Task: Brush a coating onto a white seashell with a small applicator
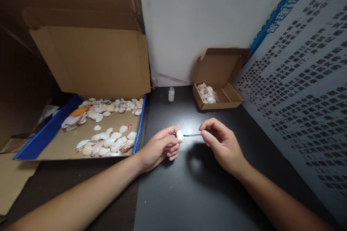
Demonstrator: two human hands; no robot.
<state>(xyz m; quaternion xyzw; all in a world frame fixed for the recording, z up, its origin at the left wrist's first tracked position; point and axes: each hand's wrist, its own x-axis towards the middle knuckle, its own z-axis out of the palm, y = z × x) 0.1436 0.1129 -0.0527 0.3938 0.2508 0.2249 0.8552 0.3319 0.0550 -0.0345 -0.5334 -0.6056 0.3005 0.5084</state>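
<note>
Between the thumb and fingers of my left hand (155, 149) is a small white ribbed seashell (180, 136). My right hand (225, 148) pinches a thin brush (193, 135) with a slim grey handle. Its dark tip points left and reaches the shell's right edge; whether it touches cannot be told. Both hands are above the dark tabletop (168, 195). Behind them a small clear bottle (171, 95) with whitish contents stands upright, its mouth uncapped.
At left, a large open cardboard box (62, 144) with blue sides holds many seashells (108, 142) in groups. A smaller open carton (222, 105) at back right holds more shells (207, 94). A white wall and a printed panel (303, 79) bound the table.
</note>
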